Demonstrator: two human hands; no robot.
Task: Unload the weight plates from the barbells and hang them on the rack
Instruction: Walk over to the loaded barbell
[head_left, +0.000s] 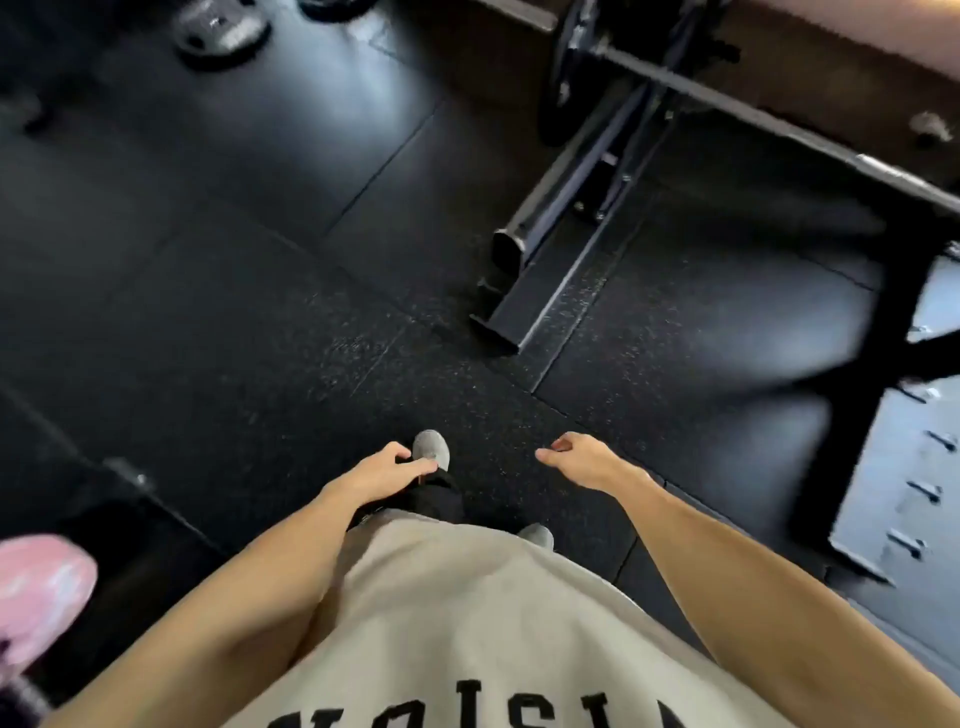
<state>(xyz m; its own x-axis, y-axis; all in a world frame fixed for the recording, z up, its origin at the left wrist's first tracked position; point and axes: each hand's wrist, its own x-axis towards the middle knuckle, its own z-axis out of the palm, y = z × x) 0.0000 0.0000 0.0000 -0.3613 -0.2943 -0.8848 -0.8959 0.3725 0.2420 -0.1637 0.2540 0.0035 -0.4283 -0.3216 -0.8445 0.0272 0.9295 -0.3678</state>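
Observation:
I look down at a black rubber gym floor. My left hand (387, 470) hangs in front of me with loosely curled fingers and holds nothing. My right hand (576, 457) also hangs loosely curled and holds nothing. A barbell (727, 98) runs across the upper right, with a black weight plate (563, 67) on its left end. Further black weight plates (223, 31) lie on the floor at the top left, blurred. Neither hand is near the barbell or any plate.
A black steel frame foot (540, 291) reaches across the floor from the barbell stand toward me. A metal platform with pegs (904, 467) stands at the right. A pink object (36, 597) sits at the lower left. My grey shoes (432, 448) are on the mat.

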